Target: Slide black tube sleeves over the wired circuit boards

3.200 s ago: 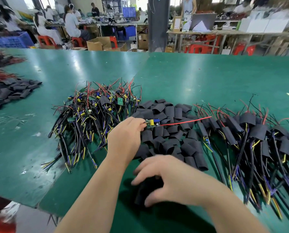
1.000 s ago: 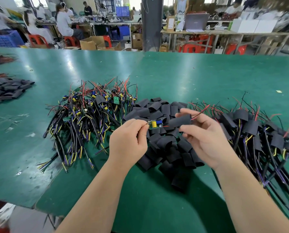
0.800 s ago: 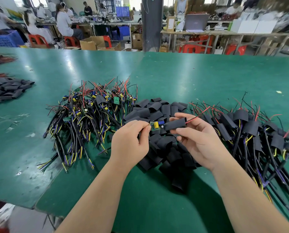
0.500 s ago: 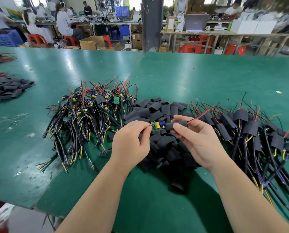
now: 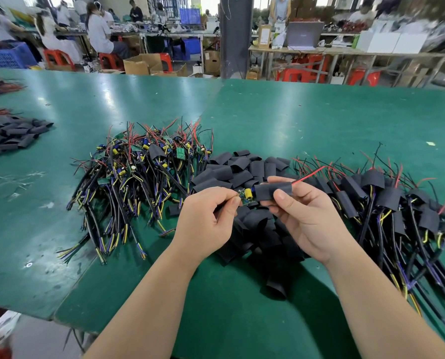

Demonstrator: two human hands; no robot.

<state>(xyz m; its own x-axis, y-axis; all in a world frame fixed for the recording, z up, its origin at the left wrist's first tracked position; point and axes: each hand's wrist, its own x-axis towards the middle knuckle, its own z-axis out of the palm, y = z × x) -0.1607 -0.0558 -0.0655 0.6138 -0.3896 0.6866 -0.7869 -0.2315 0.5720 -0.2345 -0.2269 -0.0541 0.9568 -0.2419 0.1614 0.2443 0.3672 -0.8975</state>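
Note:
My left hand [image 5: 206,218] pinches the near end of a small green circuit board [image 5: 245,196] with a yellow capacitor. A black tube sleeve [image 5: 272,190] is pinched in my right hand [image 5: 304,216], threaded on the board's red wire [image 5: 310,174], its open end against the board. Beneath my hands lies a pile of loose black sleeves [image 5: 244,172]. Bare wired boards [image 5: 138,172] are heaped on the left; sleeved boards [image 5: 387,203] lie on the right.
Everything rests on a wide green table [image 5: 294,120], whose near edge runs at lower left. Another heap of black sleeves [image 5: 11,133] lies at the far left. Seated people, red stools and cartons fill the background beyond the table.
My right hand picked up a sleeve from the pile, threaded it on the red wire and slid it left until it met the board. My left hand kept its hold on the board.

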